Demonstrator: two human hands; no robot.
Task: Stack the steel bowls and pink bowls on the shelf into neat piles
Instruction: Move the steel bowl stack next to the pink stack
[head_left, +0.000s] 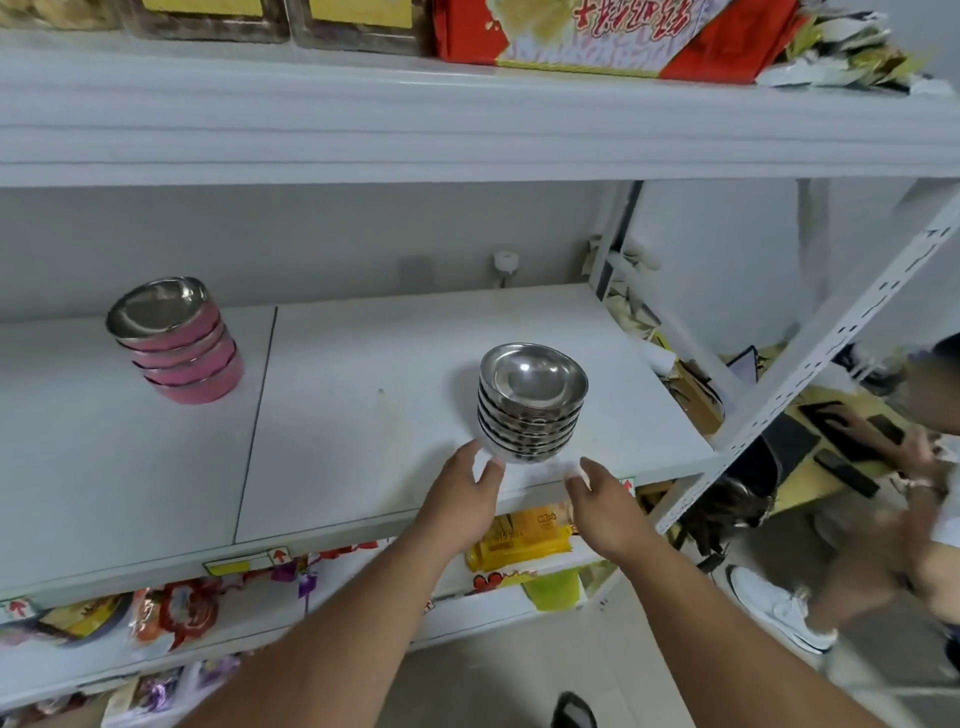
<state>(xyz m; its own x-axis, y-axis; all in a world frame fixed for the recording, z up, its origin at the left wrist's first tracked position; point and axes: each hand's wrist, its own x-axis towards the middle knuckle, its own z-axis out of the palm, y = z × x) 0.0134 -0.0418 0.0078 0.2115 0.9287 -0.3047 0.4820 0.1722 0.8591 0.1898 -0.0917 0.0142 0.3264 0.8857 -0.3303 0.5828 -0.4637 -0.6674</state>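
Note:
A pile of several steel bowls (530, 410) stands upright on the white shelf (363, 426), right of centre near the front edge. A pile of several pink bowls (182, 348) with steel insides leans slightly at the shelf's left rear. My left hand (462, 493) is just below and left of the steel pile's base, fingers apart, fingertips close to the bottom bowl. My right hand (602, 504) is below and right of that base, fingers apart, a small gap from it. Neither hand holds anything.
The upper shelf (467, 119) overhangs above, carrying a red box (613, 36). A slanted white shelf post (810, 358) rises at the right. Snack packets (519, 535) fill the lower shelves. Another person (904, 493) sits at the right beside a desk.

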